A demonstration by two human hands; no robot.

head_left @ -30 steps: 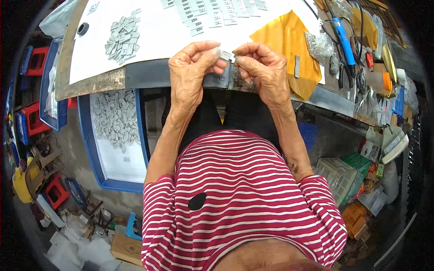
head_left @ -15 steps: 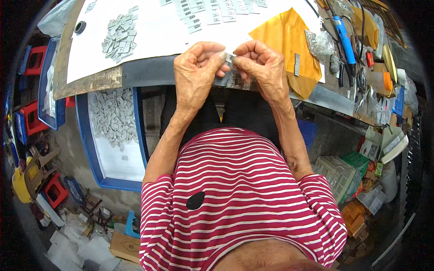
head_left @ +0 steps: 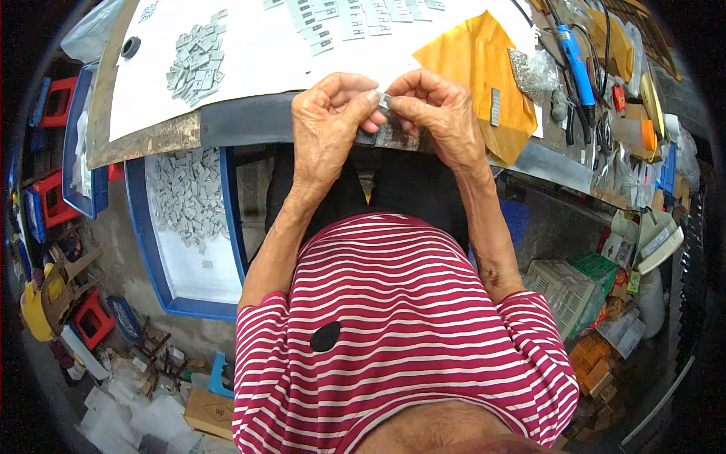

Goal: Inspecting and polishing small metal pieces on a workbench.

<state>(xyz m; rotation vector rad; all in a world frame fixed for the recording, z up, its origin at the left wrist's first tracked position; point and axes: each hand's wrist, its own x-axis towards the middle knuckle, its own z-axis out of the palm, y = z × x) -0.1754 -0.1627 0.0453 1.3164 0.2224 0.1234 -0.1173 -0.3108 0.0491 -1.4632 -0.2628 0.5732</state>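
Between the fingertips of both hands, just over the table's near edge, is a small grey plate [head_left: 383, 99], mostly covered by my fingers. My left hand [head_left: 333, 121] pinches it from one side with thumb and forefinger. From the other side my right hand [head_left: 437, 110] pinches it the same way. Beyond my hands, rows of similar grey plates [head_left: 353, 21] with dark markings lie on white paper [head_left: 257, 45]. A loose heap of grey plates [head_left: 197, 64] lies on the paper to the left.
A blue tray [head_left: 144, 250] holding many grey pieces sits below the table at left. Right of my hands are a yellow envelope [head_left: 461, 57] with a grey strip [head_left: 495, 107] on it, a bubble-wrap bundle [head_left: 533, 72] and a blue electric screwdriver [head_left: 576, 64]. A black ring [head_left: 131, 47] lies far left.
Both hands stay at the table edge, with the grey plate still pinched between them. My fingers have shifted only slightly; the whole view has moved a little.
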